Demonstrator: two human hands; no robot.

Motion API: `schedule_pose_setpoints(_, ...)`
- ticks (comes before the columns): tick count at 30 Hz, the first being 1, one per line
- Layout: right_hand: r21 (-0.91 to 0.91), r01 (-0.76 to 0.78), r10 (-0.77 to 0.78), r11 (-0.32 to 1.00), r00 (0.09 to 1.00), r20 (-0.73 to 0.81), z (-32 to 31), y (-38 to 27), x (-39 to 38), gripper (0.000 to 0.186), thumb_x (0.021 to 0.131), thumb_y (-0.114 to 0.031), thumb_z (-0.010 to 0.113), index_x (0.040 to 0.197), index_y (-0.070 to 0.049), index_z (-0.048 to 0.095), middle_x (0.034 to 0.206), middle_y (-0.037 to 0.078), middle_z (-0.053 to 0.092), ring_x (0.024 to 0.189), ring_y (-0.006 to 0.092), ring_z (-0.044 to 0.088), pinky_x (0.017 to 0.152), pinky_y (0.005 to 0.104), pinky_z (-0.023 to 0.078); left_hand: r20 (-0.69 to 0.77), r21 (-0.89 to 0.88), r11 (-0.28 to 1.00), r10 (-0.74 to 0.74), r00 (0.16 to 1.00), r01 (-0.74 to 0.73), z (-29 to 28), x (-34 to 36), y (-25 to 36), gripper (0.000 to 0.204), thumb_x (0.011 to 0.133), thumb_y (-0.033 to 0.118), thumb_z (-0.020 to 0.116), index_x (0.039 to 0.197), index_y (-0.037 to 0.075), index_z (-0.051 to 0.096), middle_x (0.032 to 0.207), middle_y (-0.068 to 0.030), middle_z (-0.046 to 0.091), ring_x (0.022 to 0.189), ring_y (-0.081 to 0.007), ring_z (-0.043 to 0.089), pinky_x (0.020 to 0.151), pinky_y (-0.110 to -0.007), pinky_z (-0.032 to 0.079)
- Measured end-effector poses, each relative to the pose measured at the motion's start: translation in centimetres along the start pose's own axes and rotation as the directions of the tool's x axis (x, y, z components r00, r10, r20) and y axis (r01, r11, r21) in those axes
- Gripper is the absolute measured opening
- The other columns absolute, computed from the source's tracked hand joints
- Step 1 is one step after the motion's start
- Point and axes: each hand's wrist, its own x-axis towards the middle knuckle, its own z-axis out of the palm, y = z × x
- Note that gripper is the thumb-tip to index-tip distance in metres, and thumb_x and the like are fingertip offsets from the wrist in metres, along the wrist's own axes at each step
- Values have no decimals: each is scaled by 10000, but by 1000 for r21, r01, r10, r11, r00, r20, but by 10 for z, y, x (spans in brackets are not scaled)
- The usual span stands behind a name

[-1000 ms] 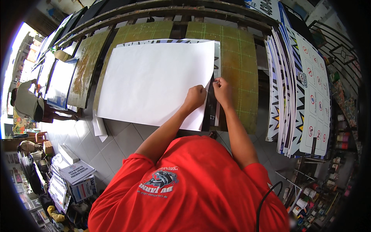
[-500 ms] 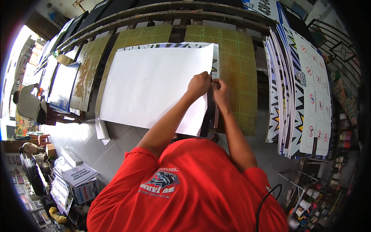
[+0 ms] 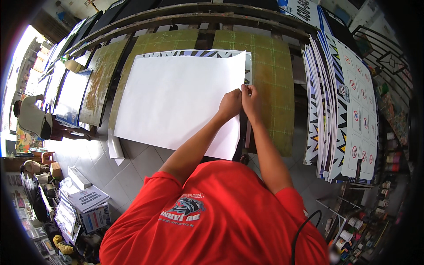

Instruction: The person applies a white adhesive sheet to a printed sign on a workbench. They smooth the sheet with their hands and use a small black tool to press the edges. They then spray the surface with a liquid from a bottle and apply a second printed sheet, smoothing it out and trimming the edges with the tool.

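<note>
A large white sheet (image 3: 181,97) lies over a printed board whose purple, black and white zigzag border (image 3: 223,54) shows along the far and right edges. My left hand (image 3: 230,104) is closed at the sheet's right edge, knuckles up, gripping that edge. Right beside it, almost touching, my right hand (image 3: 251,100) has its fingers curled in a pinch. What sits between those fingers is too small to make out. The sheet's near right part hangs over the table edge toward my body.
Green-yellow cutting boards (image 3: 276,97) rest on a slatted table frame (image 3: 194,18). Several printed panels (image 3: 327,110) stand stacked at right. A curled white strip (image 3: 115,148) hangs at the left. Signs (image 3: 88,198) lie lower left; another person (image 3: 33,117) bends at far left.
Both hands have moved slightly nearer to my body along the sheet's right edge. The sheet's near right corner has shifted a little toward me.
</note>
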Motion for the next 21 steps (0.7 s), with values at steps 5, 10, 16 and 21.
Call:
schedule_pose_setpoints(5, -86, 58, -56, 995, 998, 16, 3, 8, 14, 269, 930, -284, 615, 943, -17, 646, 904, 192, 694, 851, 399, 661, 743, 441, 498, -5, -178, 977, -120, 993, 117, -13, -3, 11, 318, 952, 218, 472, 816, -42, 593, 798, -300, 631, 784, -486, 618, 723, -519, 482)
schedule_pose_setpoints(10, -46, 53, -53, 998, 998, -18, 6, 18, 16, 245, 933, -249, 607, 932, -7, 643, 893, 205, 680, 836, 399, 649, 740, 435, 491, 2, -203, 972, -122, 993, 120, -16, -5, 5, 323, 972, 217, 456, 843, -49, 587, 753, -255, 620, 693, -342, 645, 674, -439, 489)
schedule_pose_setpoints(16, -69, 95, -98, 993, 994, -47, 3, 39, 18, 269, 950, -255, 594, 914, 11, 614, 772, 171, 627, 707, 273, 614, 671, 373, 473, 94, -430, 862, -252, 963, 268, -18, -6, 2, 296, 949, 194, 498, 806, -61, 542, 703, -250, 557, 604, -322, 511, 661, -419, 461)
schedule_pose_setpoints(21, -100, 82, -86, 992, 995, -43, 1, 50, 21, 260, 933, -243, 600, 916, 15, 625, 777, 197, 634, 707, 298, 629, 667, 388, 473, 49, -404, 891, -207, 977, 209, -14, -3, -7, 291, 943, 193, 502, 796, -55, 541, 678, -234, 551, 591, -301, 489, 639, -415, 458)
